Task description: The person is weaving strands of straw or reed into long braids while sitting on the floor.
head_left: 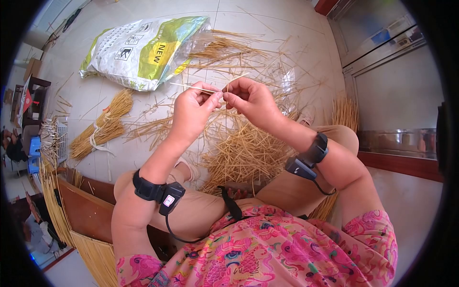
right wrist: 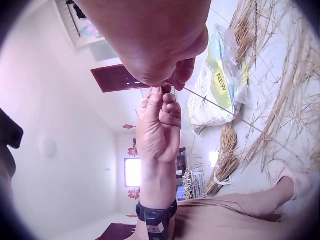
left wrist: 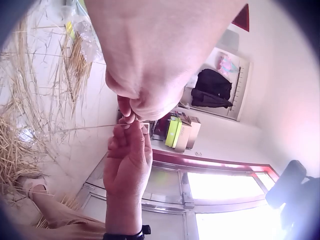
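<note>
Head view: both hands meet above the floor, their fingertips almost touching. The left hand pinches a pale straw between thumb and curled fingers, and its free length sticks out to the left of them. The right hand pinches with thumb and forefinger just beside; a pale tip rises from these fingers to the upper right, though whether it belongs to the same straw I cannot tell, since the join is hidden. From the right wrist, a thin stem slants from the fingers down to the right, across the sack. In the head view that sack lies on its side to the upper left of the fingers, with loose stalks fanned at its clear end, directly above the fingers. Left of and a little below the fingers lies a bundle tied with white strips; farther left stands a white basket. A tangled pile spreads below the fingers, between the knees, and more straws scatter around it. Well right of the fingers are metal-framed panels. In the left wrist view a green box shows right of the fingers, with a dark jacket above it.
</note>
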Motion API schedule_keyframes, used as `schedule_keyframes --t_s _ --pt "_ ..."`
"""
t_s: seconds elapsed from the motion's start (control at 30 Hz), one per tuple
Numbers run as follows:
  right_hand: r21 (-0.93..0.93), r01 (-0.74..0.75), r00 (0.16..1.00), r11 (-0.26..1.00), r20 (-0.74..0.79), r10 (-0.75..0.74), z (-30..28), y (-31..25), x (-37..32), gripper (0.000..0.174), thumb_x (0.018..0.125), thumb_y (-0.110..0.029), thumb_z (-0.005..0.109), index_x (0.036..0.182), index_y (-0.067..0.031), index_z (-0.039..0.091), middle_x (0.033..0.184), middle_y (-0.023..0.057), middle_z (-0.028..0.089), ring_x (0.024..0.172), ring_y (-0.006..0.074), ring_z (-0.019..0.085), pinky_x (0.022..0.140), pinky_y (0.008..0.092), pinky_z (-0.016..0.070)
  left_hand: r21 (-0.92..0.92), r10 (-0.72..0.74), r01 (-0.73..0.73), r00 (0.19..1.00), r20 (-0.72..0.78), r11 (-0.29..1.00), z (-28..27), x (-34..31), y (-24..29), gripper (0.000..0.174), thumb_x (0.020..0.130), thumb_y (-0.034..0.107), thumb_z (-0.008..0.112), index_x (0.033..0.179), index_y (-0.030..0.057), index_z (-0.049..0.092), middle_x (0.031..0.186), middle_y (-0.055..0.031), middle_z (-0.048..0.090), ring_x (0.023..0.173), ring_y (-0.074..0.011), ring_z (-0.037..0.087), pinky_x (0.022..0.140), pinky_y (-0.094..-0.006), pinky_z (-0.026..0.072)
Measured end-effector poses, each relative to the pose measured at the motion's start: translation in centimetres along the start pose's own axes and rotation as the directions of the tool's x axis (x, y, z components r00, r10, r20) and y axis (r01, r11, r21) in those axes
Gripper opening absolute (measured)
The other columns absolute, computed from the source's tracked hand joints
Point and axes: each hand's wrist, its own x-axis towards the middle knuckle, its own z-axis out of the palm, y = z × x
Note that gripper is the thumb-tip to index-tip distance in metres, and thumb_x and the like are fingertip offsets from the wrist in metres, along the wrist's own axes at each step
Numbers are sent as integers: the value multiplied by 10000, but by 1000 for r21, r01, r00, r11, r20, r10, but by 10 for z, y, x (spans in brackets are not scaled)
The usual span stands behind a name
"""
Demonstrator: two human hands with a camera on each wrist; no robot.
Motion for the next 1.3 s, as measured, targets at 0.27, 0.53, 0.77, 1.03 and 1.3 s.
schedule_keyframes --t_s 0.27,0.53,0.77,1.03,1.3 --pt "62 -31 998 998 -51 35 -3 -5 -2 149 861 -112 616 905 30 624 788 48 637 696 82 586 591 210 471 -62 -54 57 997 57 996 8 -5 -4 133 855 55 593 962 -3 538 787 -49 621 645 -76 588 569 -201 464" --pt "210 -80 997 974 14 79 -13 -7 5 88 785 -46 633 850 8 608 761 49 629 675 85 579 585 223 462 159 58 -59 998 16 986 7 -5 -3 83 872 67 567 894 -12 583 767 -37 629 607 -61 576 546 -188 453" --pt "358 -207 978 910 54 201 -15 -11 4 89 753 -28 643 814 2 585 746 75 620 645 112 575 574 232 453 198 98 -105 994 45 975 9 -8 -4 73 877 58 555 896 -12 565 749 -41 624 603 -64 581 537 -188 451" --pt "499 -226 972 836 61 226 -14 -6 3 93 745 -13 647 794 -6 568 736 69 598 627 117 553 573 224 449 1 48 -49 992 116 999 11 -7 -6 68 905 62 504 885 2 531 733 -47 617 555 -47 516 502 -193 422" --pt "192 22 998 981 -62 -10 -9 -14 0 208 735 24 633 791 -28 440 765 70 592 717 111 584 621 246 490 164 5 -48 968 249 985 8 -6 -6 113 933 111 462 929 23 532 662 -32 603 483 0 383 441 -163 314"
